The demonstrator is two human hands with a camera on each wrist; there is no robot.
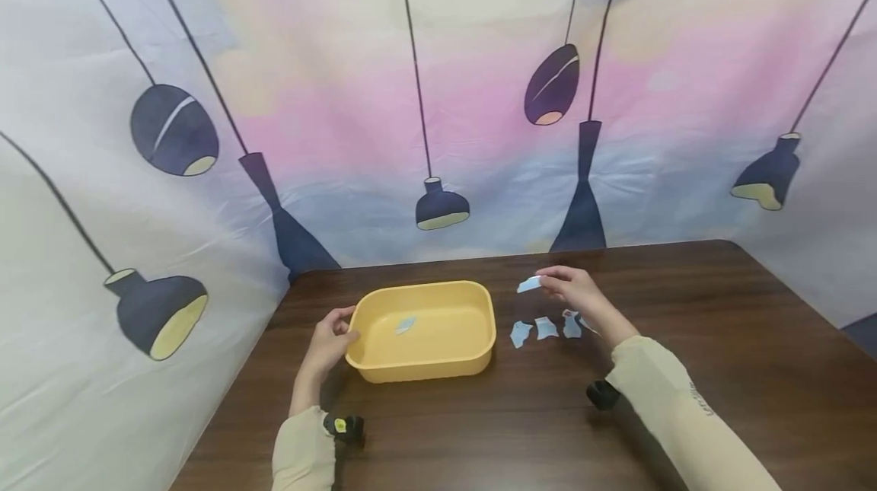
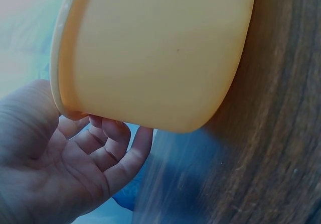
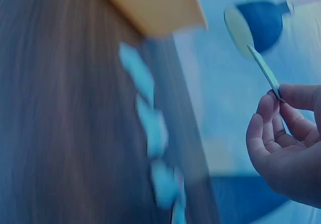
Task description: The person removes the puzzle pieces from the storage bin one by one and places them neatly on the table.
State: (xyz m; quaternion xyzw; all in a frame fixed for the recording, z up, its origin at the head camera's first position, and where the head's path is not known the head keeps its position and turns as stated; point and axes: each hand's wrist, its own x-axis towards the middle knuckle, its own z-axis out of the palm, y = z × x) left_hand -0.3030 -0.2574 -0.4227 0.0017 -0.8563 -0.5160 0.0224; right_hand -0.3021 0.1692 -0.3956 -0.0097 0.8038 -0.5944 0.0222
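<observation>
A yellow plastic basin [image 1: 421,367] stands on the table, with one small pale-blue scrap [image 1: 406,325] lying inside on its floor. At the basin's left end my left hand [image 1: 326,346] grips the rim, thumb near the top edge and fingers bent against the outer wall, as the left wrist view also shows. Right of the basin, my right hand [image 1: 574,289] pinches a flat pale-blue piece [image 1: 529,285] between thumb and fingertips, raised above the table. Nearer me lie similar jagged pieces, among them a left one [image 1: 521,334], a middle one [image 1: 546,328] and a right one [image 1: 572,325]; another is partly hidden by my right wrist.
The dark brown wooden table [image 1: 479,430] extends on both sides of the basin. Behind it hangs a cloth backdrop [image 1: 356,141] printed with dark lamps. Black wrist devices sit on the left sleeve [image 1: 304,449] and near the right sleeve [image 1: 661,384].
</observation>
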